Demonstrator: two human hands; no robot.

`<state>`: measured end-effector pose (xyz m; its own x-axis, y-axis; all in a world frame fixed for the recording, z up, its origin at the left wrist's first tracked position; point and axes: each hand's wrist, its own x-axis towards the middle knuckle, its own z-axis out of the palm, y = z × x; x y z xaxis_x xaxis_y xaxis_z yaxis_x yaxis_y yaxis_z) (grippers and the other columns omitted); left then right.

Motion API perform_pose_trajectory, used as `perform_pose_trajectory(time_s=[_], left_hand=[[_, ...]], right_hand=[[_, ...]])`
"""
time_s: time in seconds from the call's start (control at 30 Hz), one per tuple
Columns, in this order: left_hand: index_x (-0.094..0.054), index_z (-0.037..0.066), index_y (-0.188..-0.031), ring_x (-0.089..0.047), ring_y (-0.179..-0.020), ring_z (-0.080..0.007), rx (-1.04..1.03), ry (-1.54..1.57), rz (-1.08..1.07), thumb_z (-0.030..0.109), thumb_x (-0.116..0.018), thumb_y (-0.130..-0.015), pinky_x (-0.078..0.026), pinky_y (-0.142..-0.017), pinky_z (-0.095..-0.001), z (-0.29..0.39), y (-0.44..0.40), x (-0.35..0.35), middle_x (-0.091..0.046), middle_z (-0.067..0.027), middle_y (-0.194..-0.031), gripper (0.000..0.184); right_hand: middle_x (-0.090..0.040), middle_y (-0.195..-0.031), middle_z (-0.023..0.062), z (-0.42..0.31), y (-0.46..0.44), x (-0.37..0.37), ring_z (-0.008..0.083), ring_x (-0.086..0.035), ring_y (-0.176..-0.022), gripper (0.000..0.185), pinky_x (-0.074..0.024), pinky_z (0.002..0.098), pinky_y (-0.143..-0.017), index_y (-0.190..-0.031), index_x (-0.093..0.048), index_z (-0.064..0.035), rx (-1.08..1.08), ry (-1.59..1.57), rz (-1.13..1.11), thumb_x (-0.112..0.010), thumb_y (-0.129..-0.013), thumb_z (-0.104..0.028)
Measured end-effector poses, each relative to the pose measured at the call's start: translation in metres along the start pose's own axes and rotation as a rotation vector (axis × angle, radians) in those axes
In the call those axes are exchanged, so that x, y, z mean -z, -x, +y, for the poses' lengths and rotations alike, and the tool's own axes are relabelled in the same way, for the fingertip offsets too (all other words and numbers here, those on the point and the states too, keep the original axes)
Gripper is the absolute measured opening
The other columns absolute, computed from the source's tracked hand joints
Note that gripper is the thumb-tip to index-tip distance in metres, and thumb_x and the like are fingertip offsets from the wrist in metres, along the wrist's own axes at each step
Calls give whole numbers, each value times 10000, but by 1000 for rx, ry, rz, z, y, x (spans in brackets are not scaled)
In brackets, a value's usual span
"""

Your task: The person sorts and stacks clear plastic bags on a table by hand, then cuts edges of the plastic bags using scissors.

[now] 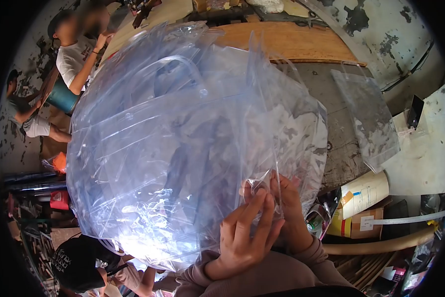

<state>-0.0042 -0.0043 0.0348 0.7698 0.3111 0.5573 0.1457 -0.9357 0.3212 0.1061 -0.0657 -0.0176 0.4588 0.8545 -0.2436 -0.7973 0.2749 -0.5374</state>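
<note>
A large heap of clear plastic bags (148,133) with soft tube handles (180,59) spreads over the table in front of me. At its near right side, my left hand (245,230) and my right hand (289,198) meet at the edge of one clear plastic bag (262,180). Both hands are closed, pinching the crinkled film between fingers and thumbs. Partly behind the film, the right fingertips are hard to make out. Another clear plastic bag (368,116) lies flat and apart on the right side of the table.
A wooden board (292,42) lies at the table's back. Right of me are a cardboard box (368,222), a paper roll (363,193) and a long tube (381,245). A person in a black cap (79,262) sits close at lower left; other people (76,59) are at upper left.
</note>
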Motion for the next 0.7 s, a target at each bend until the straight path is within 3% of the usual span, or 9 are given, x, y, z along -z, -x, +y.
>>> perform_pose_trajectory(time_s=[0.27, 0.37, 0.43, 0.57, 0.63, 0.7], left_hand=[[-631, -44, -1056, -552, -919, -257, -6, -9, 10, 226, -735, -705, -436, -771, -341, -2, -3, -3, -534, -186, -1187, 455], [-636, -36, -1052, -554, -917, -251, 12, -6, 16, 211, -741, -695, -447, -757, -330, -2, -3, -4, -534, -182, -1189, 447], [-639, -30, -1054, -560, -921, -248, 33, 28, -59, 175, -747, -687, -467, -741, -321, -1, -4, -4, -538, -174, -1190, 435], [-644, -25, -1038, -568, -935, -269, 57, 203, -47, 152, -750, -677, -480, -743, -325, -7, 1, -7, -535, -179, -1198, 416], [-653, -24, -994, -575, -958, -298, 111, 394, -101, 147, -741, -685, -492, -740, -340, -11, 5, -5, -535, -186, -1201, 364], [-640, -12, -1033, -562, -993, -322, 116, 496, -136, 151, -740, -688, -483, -778, -365, -15, 12, -2, -521, -192, -1219, 394]], right_hand=[[-597, -974, 42, 2, -3, 4, 89, -566, -862, 248, -465, 230, -767, -1054, -516, -24, 53, 34, -67, -479, -949, -246], [-586, -1012, 65, 0, -3, 2, 125, -567, -930, 313, -466, 256, -800, -1133, -492, -14, 59, -10, -46, -479, -946, -264], [-567, -1072, 100, -12, -1, -9, 175, -555, -1004, 407, -458, 295, -849, -1228, -440, 0, 98, 167, -123, -515, -925, -260], [-555, -1149, 177, -11, 13, -21, 255, -572, -998, 513, -456, 366, -894, -1243, -454, 1, 243, 371, -70, -620, -828, -251], [-514, -1200, 143, -18, 20, -16, 228, -543, -1054, 516, -439, 329, -891, -1310, -393, 15, 163, 322, -100, -604, -853, -98], [-500, -1226, 153, -24, 31, 0, 238, -538, -1076, 518, -440, 342, -896, -1325, -384, 10, 195, 405, -113, -582, -850, -43]])
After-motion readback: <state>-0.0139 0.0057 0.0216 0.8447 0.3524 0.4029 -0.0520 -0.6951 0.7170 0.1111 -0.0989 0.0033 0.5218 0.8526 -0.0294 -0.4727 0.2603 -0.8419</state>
